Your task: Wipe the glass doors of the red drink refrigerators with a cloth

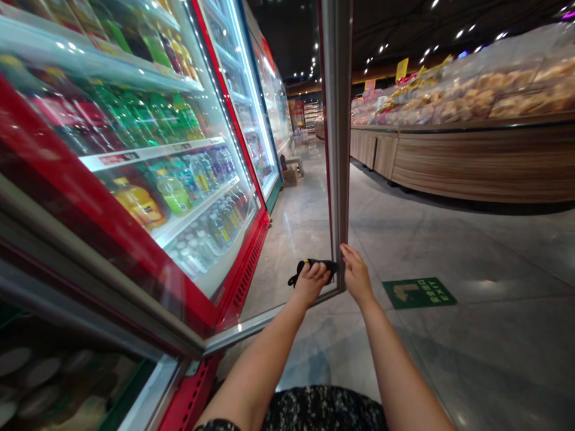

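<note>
An open glass door with a grey metal frame [340, 149] stands out from a red drinks cooler [251, 254]. Near the door's lower outer corner, my left hand [312, 281] has its fingers wrapped round a black object [327, 269] with a small yellow mark, held against the glass. What the black object is cannot be made out. On the other side of the frame, my right hand [357, 275] touches the door's edge with its fingers stretched upward. Behind the glass, bottles [139, 203] in several colours fill the cooler's shelves.
A long wood-panelled display stand [476, 158] piled with packaged food curves along the right. A green sign [420, 293] lies on the grey floor to the right of my hands. Cardboard boxes [290, 175] sit beside the further coolers.
</note>
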{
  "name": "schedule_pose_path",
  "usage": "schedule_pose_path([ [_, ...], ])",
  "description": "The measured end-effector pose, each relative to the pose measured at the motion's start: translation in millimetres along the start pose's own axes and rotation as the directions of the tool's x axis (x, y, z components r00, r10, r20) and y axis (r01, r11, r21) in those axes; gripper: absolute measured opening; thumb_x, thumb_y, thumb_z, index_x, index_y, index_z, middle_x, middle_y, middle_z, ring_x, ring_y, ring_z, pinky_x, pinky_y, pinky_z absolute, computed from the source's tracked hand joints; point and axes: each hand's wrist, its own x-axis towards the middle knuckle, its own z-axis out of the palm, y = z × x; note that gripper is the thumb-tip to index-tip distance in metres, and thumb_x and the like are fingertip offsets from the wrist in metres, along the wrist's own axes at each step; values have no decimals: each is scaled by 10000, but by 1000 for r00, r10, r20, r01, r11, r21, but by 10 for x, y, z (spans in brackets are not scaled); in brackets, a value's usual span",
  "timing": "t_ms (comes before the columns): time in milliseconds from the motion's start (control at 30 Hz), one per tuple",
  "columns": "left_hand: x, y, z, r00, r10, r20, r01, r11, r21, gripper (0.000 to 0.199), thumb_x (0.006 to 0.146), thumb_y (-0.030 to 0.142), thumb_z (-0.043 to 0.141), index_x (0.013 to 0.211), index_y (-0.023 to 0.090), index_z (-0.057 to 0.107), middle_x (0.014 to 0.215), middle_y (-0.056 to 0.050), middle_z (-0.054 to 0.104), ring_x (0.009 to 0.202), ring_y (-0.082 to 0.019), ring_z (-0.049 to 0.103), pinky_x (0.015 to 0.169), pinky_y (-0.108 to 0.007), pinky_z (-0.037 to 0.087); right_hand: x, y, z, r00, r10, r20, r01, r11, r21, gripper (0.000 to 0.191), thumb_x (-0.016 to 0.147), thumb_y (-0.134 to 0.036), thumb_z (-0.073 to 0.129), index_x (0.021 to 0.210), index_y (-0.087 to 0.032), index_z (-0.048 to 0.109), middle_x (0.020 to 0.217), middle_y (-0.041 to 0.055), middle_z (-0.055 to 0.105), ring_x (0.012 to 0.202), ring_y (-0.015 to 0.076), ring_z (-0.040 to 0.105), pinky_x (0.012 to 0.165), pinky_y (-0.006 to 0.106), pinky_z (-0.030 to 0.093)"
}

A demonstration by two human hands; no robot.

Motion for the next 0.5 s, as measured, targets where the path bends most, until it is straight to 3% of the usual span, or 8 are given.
schedule_pose_path([
  [167, 61, 8, 121, 995, -89, 33, 89, 996, 8, 446, 997, 213, 467, 1433, 288, 528, 1371, -134, 583, 1211, -273, 502, 1034, -520, 416, -64, 22, 57, 998, 22, 66, -23, 999, 25, 652, 811, -66, 389, 1405, -221, 608, 1562, 62, 473, 1450, 178, 435, 1242, 413, 298],
  [367, -102, 187, 207, 994, 52, 99, -47, 998, -48, 218, 993, 264, 528, 1141, 281, 687, 1212, -42, 636, 1065, -175, 537, 982, -368, 451, -99, 113, 48, 981, 41, 190, -51, 997, 51, 784, 768, -28, 367, 1506, -262, 485, 1639, -6, 319, 1513, 136, 284, 1264, 374, 202],
  [500, -22, 182, 236, 994, -33, 109, 37, 999, -35, 360, 1019, 243, 455, 1352, 287, 586, 1330, -89, 587, 1186, -225, 501, 1013, -431, 429, -103, 169, 59, 969, 55, 240, -74, 995, 70, 832, 760, -29, 381, 1553, -279, 399, 1673, -32, 197, 1534, 141, 204, 1272, 389, 157],
])
